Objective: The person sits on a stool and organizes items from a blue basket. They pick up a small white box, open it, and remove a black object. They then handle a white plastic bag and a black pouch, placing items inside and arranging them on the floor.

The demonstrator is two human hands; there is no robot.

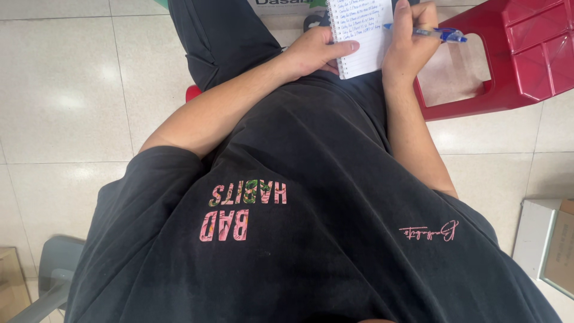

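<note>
The floor (72,90) is pale glossy tile and fills the view's edges. A black shirt (311,227) with pink print covers the middle, worn by the person looking down at their own lap. Dark trousers (221,36) run up toward the top edge. A red plastic stool (526,66) stands on the floor at the upper right, just beside the right forearm. A white box (547,245) with a brown flap sits at the right edge, well apart from the hands. A grey chair part (54,269) shows at the lower left, with a cardboard corner (12,281) beside it.

The notepad (362,36), white and spiral-bound, rests on the lap at the top centre, its lined page partly filled with blue handwriting. The left hand (314,51) grips its left edge, thumb laid across the page and fingers curled under, so the hand is closed on the notepad. The right hand (412,42) lies on the page's right side, its fingers narrowed tight around 1 blue pen (439,34). The pen lies nearly level, its cap end pointing right, over the stool's opening, and its tip touching the page near the right margin.
</note>
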